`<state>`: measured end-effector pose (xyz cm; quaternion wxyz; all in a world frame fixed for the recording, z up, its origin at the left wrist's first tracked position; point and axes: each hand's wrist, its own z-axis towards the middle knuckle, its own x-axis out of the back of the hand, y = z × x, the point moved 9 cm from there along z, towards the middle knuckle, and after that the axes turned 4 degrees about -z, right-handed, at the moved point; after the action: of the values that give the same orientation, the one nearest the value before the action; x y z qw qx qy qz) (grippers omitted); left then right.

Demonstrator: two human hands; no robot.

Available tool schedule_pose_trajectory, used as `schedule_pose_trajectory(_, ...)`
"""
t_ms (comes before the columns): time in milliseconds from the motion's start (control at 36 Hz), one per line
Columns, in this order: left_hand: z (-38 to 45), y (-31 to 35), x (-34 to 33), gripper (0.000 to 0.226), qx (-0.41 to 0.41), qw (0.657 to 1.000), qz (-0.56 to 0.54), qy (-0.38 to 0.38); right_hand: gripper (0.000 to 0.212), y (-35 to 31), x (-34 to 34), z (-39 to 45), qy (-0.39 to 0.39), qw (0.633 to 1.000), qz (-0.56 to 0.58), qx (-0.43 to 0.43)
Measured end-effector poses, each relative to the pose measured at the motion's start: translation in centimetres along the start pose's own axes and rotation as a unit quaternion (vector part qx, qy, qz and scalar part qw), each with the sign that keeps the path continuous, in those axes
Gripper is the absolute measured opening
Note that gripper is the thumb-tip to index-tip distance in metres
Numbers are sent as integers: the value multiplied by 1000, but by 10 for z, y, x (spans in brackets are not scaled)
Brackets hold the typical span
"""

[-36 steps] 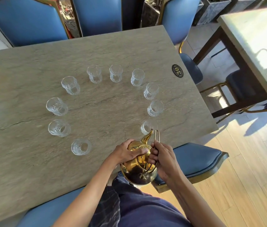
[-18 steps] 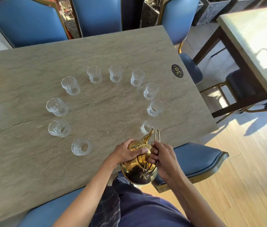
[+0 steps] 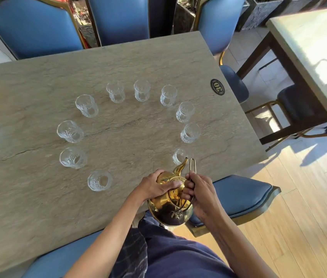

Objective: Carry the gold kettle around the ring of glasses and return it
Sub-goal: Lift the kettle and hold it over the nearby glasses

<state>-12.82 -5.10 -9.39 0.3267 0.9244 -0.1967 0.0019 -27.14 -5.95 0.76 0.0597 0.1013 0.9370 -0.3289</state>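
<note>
Both hands hold the gold kettle [image 3: 170, 205] at the table's near edge, left hand [image 3: 156, 186] closed over its lid, right hand [image 3: 198, 189] gripping the wire handle, spout beside the nearest glass [image 3: 179, 156]; the circuit looks barely begun, so next comes a level carry around the ring.

- Kettle [image 3: 169, 209]: polished gold, with dark reflections on its body.
- Glasses [image 3: 142, 93]: clear, with an embossed, pebbled pattern on the walls.
- Table [image 3: 38, 197]: grey-beige, with a stone-like grain and dark crack-like veins.
- Number plate [image 3: 217, 87]: black oval with gold figures "30".
- Chairs [image 3: 34, 29]: blue upholstery, gold-coloured frames.
- Floor [image 3: 309, 207]: light wood planks.
- Trousers [image 3: 176, 257]: dark navy.
- Cloth [image 3: 132, 255]: dark, with a faint check pattern.
</note>
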Motion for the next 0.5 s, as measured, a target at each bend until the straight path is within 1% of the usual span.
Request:
schedule_pose_trajectory(167,0,3,0,127,-1,1000,10,1,24,0,1,1,-3,1000,0,2)
schedule_pose_trajectory(500,1,2,-2,125,-3,1000,3,-2,23,0,2,3,-11,1000,-3,5)
